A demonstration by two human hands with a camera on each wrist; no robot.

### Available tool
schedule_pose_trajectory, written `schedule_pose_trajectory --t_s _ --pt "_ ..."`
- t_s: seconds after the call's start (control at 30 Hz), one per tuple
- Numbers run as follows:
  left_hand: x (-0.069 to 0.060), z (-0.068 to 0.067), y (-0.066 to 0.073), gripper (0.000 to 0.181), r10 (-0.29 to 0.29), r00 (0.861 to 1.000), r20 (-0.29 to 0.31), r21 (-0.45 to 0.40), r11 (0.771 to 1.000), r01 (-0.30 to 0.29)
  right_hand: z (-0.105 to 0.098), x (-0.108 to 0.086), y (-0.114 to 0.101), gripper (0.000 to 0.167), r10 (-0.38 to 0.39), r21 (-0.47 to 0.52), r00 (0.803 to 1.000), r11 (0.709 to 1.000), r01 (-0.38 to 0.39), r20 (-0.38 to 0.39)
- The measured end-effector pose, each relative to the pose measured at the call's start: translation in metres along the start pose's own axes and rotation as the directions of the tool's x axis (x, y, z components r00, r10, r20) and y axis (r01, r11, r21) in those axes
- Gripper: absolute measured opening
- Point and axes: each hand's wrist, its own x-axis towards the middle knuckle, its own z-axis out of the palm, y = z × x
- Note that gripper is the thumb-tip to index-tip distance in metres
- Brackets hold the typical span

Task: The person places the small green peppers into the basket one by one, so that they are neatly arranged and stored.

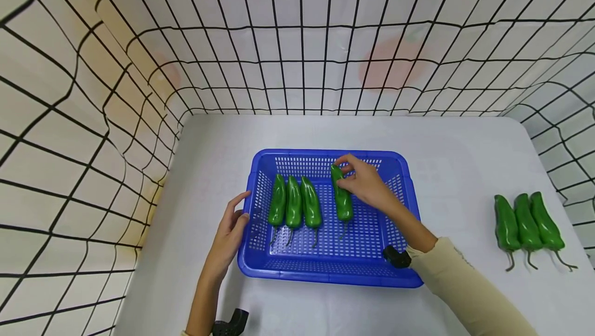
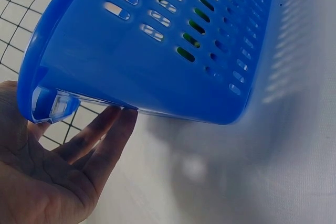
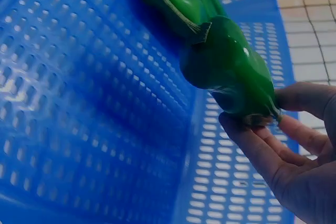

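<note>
My right hand (image 1: pixel 364 184) pinches a long green pepper (image 1: pixel 343 199) by its end between thumb and fingers, inside a blue plastic basket (image 1: pixel 325 276). Its stem points toward the near side. The right wrist view shows this pepper (image 3: pixel 231 72) tilted, with the fingertips at its far end. Three more green peppers (image 1: pixel 294 204) lie side by side in the basket's left half, stems toward me. My left hand (image 1: pixel 228 233) touches the basket's left side. Seen from the left wrist, its fingers (image 2: pixel 113 148) are fairly straight against the outer wall below the rim.
Three green peppers (image 1: pixel 528 225) lie close together on the white table (image 1: pixel 465 171), right of the basket. A black wire grid (image 1: pixel 302 42) rises along the table's back and sides. Black wrist devices are on my left wrist (image 1: pixel 231 324) and right wrist (image 1: pixel 396 257).
</note>
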Motion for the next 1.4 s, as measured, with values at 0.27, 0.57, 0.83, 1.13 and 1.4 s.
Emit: schedule_pose_trajectory --t_s 0.27,0.57,0.83,1.13,1.4 --pt "0.000 0.000 0.000 0.050 -0.010 1.000 -0.006 0.001 1.000 0.010 0.022 0.006 0.006 0.043 0.021 0.003 0.999 1.000 -0.021 0.032" --pt "0.000 0.000 0.001 0.051 -0.017 1.000 0.001 -0.008 1.000 0.017 0.032 0.012 0.004 0.044 0.025 -0.002 1.000 1.000 -0.024 0.014" --pt "0.000 0.000 0.001 0.051 -0.022 1.000 0.000 -0.008 1.000 0.022 0.047 0.015 0.003 0.044 0.029 -0.034 0.999 0.999 -0.028 0.016" --pt "0.000 0.000 0.002 0.051 -0.017 1.000 0.000 -0.007 1.000 0.017 0.059 0.018 0.003 0.047 -0.016 -0.071 1.000 0.997 0.016 -0.009" --pt "0.000 0.001 0.000 0.051 -0.018 1.000 0.005 -0.006 1.000 0.018 0.062 0.016 0.001 0.045 -0.011 -0.095 0.999 0.995 0.007 -0.040"
